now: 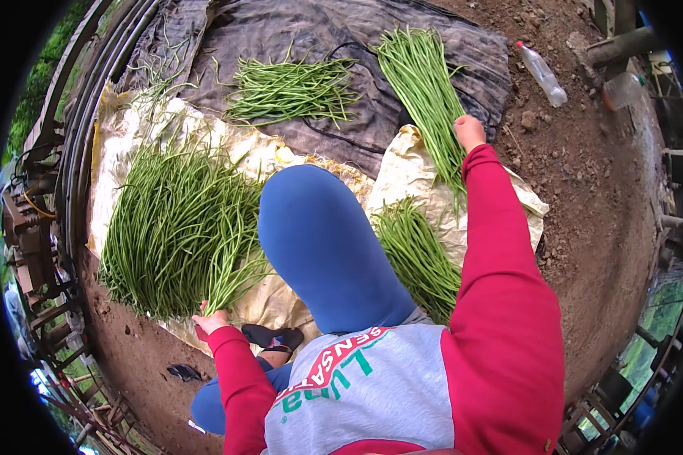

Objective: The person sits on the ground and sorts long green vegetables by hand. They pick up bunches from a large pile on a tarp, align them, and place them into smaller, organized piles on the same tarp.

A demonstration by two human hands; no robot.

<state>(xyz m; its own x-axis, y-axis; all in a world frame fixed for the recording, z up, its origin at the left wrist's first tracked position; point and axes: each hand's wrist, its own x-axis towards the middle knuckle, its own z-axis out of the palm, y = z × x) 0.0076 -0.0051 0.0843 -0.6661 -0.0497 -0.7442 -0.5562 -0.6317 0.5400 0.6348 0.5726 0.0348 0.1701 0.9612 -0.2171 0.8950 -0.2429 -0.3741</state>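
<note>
Nearest: grey shirt (372, 394) with red sleeves, then a raised knee in blue trousers (319, 235), centre of view. Dark shoe (269, 337) just left of it, on the near side.

Left hand (211, 321): low and left, fingers closed round the near ends of a small bunch of long green beans (231, 290). Bunch fans away from the hand, up and to the right, along the near-right edge of the big bean pile (171, 227). So the big pile sits directly beyond the left hand, spread left of the knee on a cream sheet (269, 303).

Right of the knee: shorter bean heap (417, 254), left of the right forearm, partly hidden by leg and sleeve. Well nearer than the right hand.

Right hand (470, 132): arm stretched out, fingers curled at the right edge of a long bean bundle (421, 80). Bundle runs from beside the hand to the far side; near end reaches back over cream sheeting. Can't tell whether the fingers grip any stalks; their tips are hidden.

Farther: small loose bean pile (292, 91), between the hands left-to-right, on a dark cloth (311, 30), touching neither hand.

Far right: clear bottle with red cap (542, 73), lying on brown dirt (592, 220).
</note>
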